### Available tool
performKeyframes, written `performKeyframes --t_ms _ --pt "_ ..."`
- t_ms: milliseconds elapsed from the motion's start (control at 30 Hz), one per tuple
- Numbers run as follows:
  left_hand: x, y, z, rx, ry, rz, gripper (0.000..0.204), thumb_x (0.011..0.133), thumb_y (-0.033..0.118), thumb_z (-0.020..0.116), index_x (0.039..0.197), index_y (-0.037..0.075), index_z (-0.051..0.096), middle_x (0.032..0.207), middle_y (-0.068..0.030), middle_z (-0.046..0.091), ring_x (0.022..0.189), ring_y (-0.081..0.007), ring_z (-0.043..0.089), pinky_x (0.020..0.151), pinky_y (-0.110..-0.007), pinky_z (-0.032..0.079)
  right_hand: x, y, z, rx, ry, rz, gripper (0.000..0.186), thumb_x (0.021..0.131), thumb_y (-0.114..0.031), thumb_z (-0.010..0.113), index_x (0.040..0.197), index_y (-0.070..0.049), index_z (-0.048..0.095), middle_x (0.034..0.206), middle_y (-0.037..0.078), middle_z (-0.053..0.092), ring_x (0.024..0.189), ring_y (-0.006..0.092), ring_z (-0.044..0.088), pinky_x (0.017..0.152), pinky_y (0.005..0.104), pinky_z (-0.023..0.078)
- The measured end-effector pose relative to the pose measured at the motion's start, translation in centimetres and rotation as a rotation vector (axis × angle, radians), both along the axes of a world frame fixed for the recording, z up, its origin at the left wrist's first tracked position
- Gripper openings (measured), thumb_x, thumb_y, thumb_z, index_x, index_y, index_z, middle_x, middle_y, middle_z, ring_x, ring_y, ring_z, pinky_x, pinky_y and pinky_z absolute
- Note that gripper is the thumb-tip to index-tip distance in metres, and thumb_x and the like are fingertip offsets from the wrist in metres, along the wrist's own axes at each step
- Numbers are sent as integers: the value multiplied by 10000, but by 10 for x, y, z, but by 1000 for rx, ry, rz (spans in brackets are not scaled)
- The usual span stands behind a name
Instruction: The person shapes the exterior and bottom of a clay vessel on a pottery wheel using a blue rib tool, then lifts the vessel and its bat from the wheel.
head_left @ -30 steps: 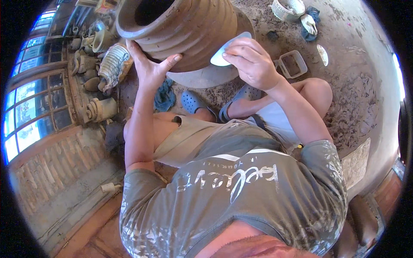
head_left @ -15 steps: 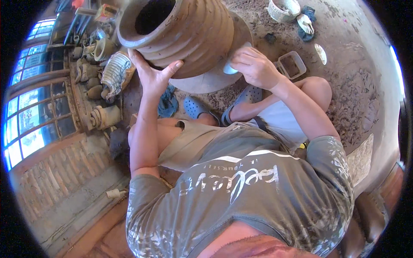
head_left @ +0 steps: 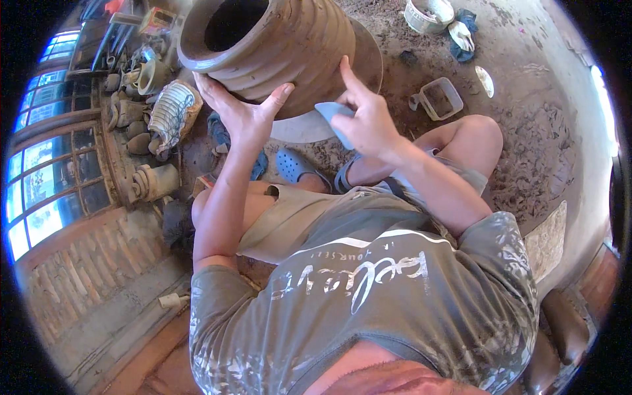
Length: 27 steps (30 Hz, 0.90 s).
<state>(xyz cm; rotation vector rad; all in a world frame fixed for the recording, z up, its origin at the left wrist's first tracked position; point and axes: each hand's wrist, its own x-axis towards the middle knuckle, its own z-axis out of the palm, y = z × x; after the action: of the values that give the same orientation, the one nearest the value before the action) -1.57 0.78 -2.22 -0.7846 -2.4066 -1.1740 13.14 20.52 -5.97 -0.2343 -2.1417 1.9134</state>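
Head view: this single view looked down past the wearer's lap.
Clay pot: it stood at the top of the view, beyond the feet, on a round disc; its dark mouth faced the upper left, and the bent view made any real lean impossible to tell.
Weight: the broad body and thick rim suggested a heavy piece, more for two hands than one.
Ribbed wall: the matt brown ridges looked like unfired clay, probably firm enough to stand yet soft enough to take a dent; a hard pinch could have marked it.
Surface: any dampness could not be told; if wet, it would likely have been slick.
Left grip: spread and cupped at the pot's near left, thumb on the wall, fingers near the rim, not clenched; such a broad palm seemed a kind hold.
Right grip: grasping the blue scraper between thumb and folded fingers, forefinger stretched to the pot's right side.
Blue scraper: thin, smooth and probably light, perhaps slippery with wet clay, best pinched flat on its faces; its free edge pointed left, just below the pot.
Best hold: low on the body with flat palms, judging by its bulk, rather than by the rim.
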Motion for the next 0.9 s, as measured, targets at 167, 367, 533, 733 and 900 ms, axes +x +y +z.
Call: performKeyframes --t_ms 167,367,533,733,900 --pt "1 1 -1 -65 35 41 1559 598 569 1012 1638 -91 56 1652 -323 160 1557 -488 159 1279 -602 169 13 -20 -4 282 75 22 1030 791 -28 701 1688 -7 195 893 247 708 809 374 741 795 386 574" --pt "-5 -6 10 49 -40 -58 1511 603 493 1034 1634 -90 95 1627 -298 256 1532 -421 267 1276 -530 227 41 -13 -19 57 133 190 648 835 -15 722 1470 18 596 1170 212 760 1046 278 754 945 391 562" --pt "-19 -18 24 64 -147 -157 1374 640 406 1039 1630 -55 204 1563 -233 398 1443 -358 419 1235 -465 318 26 37 -24 -884 -167 -162 204 973 -34 690 1169 12 723 1058 76 762 948 171 742 861 371 620" --pt "-21 -23 14 73 -205 -54 1415 630 426 1033 1639 -72 175 1600 -274 366 1480 -355 397 1251 -462 297 -2 34 -28 -736 -58 -186 186 1007 -62 698 1159 42 727 1002 82 768 890 170 741 834 341 611" --pt "-17 -18 17 98 -236 -51 1394 641 448 1029 1620 -88 194 1596 -276 358 1479 -355 393 1247 -468 299 -16 24 -30 -687 -54 -302 168 959 -17 745 1100 73 728 968 97 766 860 144 710 812 297 556"
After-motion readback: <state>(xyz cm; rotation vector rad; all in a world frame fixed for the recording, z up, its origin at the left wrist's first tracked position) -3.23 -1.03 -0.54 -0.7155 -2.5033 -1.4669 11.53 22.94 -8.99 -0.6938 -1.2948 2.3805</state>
